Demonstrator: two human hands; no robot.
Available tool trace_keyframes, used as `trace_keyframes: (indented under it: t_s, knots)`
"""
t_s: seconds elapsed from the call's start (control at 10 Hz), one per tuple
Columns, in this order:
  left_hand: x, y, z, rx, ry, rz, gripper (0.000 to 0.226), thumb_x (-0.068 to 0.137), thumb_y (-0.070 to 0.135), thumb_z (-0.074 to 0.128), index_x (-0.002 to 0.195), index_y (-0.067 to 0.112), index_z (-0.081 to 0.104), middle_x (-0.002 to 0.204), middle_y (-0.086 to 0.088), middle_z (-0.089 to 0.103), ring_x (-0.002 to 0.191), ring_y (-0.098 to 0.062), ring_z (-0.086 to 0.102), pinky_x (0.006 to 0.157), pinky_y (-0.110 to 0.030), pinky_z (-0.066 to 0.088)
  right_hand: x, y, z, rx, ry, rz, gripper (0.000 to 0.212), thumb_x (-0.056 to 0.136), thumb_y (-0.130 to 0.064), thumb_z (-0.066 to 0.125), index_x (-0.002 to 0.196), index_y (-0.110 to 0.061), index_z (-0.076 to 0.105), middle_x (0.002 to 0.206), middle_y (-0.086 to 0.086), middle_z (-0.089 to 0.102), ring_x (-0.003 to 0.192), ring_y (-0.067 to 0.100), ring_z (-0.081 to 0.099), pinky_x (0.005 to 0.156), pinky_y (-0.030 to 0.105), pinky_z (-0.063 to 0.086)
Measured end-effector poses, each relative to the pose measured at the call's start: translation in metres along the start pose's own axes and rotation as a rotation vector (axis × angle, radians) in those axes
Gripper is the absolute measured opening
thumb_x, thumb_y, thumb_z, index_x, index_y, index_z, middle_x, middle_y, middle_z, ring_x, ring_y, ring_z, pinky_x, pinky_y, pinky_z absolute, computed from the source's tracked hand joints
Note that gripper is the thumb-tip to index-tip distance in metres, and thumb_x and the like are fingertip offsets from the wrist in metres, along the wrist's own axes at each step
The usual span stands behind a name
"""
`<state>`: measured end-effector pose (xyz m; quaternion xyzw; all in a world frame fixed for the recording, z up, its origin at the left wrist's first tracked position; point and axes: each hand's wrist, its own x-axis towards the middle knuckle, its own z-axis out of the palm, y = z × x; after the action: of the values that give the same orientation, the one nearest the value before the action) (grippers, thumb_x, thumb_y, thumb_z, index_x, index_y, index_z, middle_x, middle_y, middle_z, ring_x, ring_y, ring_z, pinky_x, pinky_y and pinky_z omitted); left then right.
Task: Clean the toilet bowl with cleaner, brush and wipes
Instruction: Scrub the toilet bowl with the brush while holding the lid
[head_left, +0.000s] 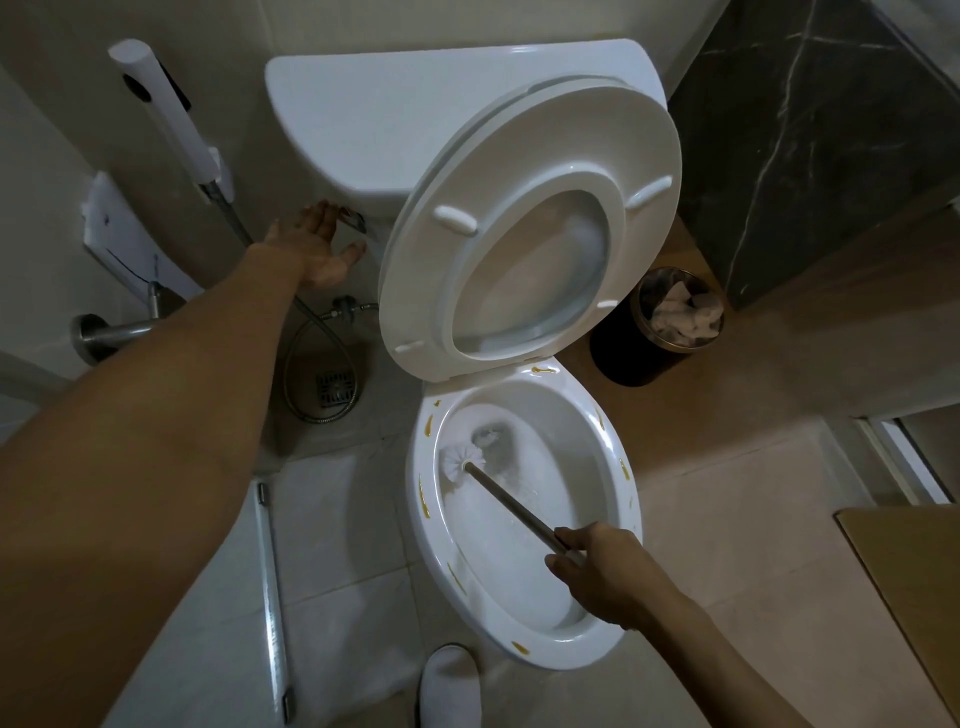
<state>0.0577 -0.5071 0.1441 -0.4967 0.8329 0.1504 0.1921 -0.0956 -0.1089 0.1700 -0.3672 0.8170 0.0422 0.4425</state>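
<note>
Floor (332, 519): pale tiles, fills the lower half. Dark marble wall (810, 145) at 1 o'clock.

Tank (363, 119) at 12 o'clock, white, lid on. Seat (426, 270) and lid raised together, leaning back against the tank w/ underside bumpers facing the camera.

Bowl (613, 613) at centre-bottom, approx 6 o'clock from the seat. White rim w/ yellow-brown streaks dotted around it, at 9, 12, 3 and 6 o'clock on the rim. Water inside looks foamy/cloudy.

Left arm runs from the 8 o'clock corner up toward the tank. Left hand (317, 249) near the flush lever (353, 221) on the tank's left side, fingers extended and loose, grasping nothing; can't tell if fingertips touch the lever.

Right hand (597, 566) over the bowl's near-right rim, fingers clenched round the brush (514, 506) handle. Handle slants up-left to 10 o'clock; white bristle head sits inside the bowl against the left wall, just beside the drain.

Bin (623, 358) at 3 o'clock from the seat, dark, round, crumpled paper inside.

Sprayer (166, 114) at 10 o'clock, white, in a wall clip, metal hose looping down to the floor beside a drain grate (336, 388).

White slipper (449, 686) at 6 o'clock, just beside the bowl's front.
</note>
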Motion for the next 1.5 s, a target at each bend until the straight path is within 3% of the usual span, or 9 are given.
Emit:
trace_keyframes:
  t_s: [0.3,0.5,0.8,0.9,1.1,1.4,1.5]
  knots:
    - [-0.0021,-0.0002,-0.0012,-0.002,0.0,0.004,0.072,0.098,0.056,0.014,0.151,0.014,-0.01,0.159,-0.001,-0.014,0.147,-0.016,-0.008,0.118,-0.045,-0.001,-0.0006,-0.0022,-0.0019,0.003,0.013,0.001,0.036,0.097,-0.033,0.051,0.129,-0.019,0.059,0.109,0.004,0.066,0.09,0.018,0.062,0.082,0.03,0.055]
    - [-0.0033,0.0019,-0.0012,-0.005,0.001,0.0,0.072,0.098,0.056,0.014,0.151,0.014,-0.011,0.159,-0.001,-0.014,0.147,-0.017,-0.007,0.118,-0.044,-0.001,-0.001,-0.0024,0.0005,0.013,0.016,-0.03,0.037,0.097,-0.033,0.05,0.132,-0.02,0.057,0.101,0.0,0.063,0.064,0.007,0.049,0.059,0.018,0.045]
    - [-0.0037,0.0016,-0.0004,-0.009,0.001,0.005,0.073,0.098,0.057,0.014,0.151,0.013,-0.012,0.159,-0.003,-0.014,0.147,-0.017,-0.008,0.118,-0.045,0.0,-0.0012,-0.0038,-0.0018,0.008,-0.015,-0.029,0.039,0.097,-0.033,0.051,0.134,-0.02,0.055,0.104,-0.001,0.062,0.076,0.01,0.055,0.077,0.023,0.052]
    - [-0.0037,0.0019,-0.0003,-0.014,0.001,0.001,0.073,0.098,0.057,0.014,0.151,0.014,-0.012,0.159,-0.002,-0.014,0.146,-0.017,-0.008,0.118,-0.045,0.0,0.0002,-0.0035,-0.0014,0.001,-0.025,-0.005,0.039,0.096,-0.033,0.052,0.133,-0.02,0.056,0.109,0.001,0.065,0.088,0.015,0.062,0.084,0.029,0.055]
    - [-0.0055,0.0043,-0.0006,-0.003,0.012,-0.007,0.072,0.099,0.056,0.015,0.151,0.014,-0.011,0.159,-0.003,-0.014,0.147,-0.018,-0.007,0.119,-0.044,0.001,0.0008,-0.0004,0.0003,-0.01,-0.028,0.009,0.039,0.096,-0.034,0.052,0.131,-0.02,0.058,0.11,0.002,0.066,0.093,0.018,0.063,0.087,0.031,0.054]
    - [-0.005,0.0045,-0.0007,0.001,0.009,-0.009,0.073,0.099,0.056,0.015,0.151,0.013,-0.011,0.159,-0.003,-0.013,0.147,-0.018,-0.007,0.118,-0.044,0.001,-0.0008,-0.0003,0.0016,-0.009,-0.019,-0.015,0.04,0.097,-0.033,0.051,0.134,-0.018,0.055,0.101,0.002,0.065,0.081,0.015,0.061,0.072,0.024,0.051]
    - [-0.0051,0.0048,-0.0008,-0.002,0.009,-0.013,0.073,0.099,0.056,0.015,0.151,0.013,-0.011,0.159,-0.002,-0.013,0.147,-0.018,-0.006,0.118,-0.045,0.001,-0.001,0.0004,0.0016,-0.009,-0.019,-0.011,0.04,0.097,-0.033,0.051,0.134,-0.018,0.055,0.107,0.003,0.066,0.09,0.017,0.064,0.082,0.027,0.053]
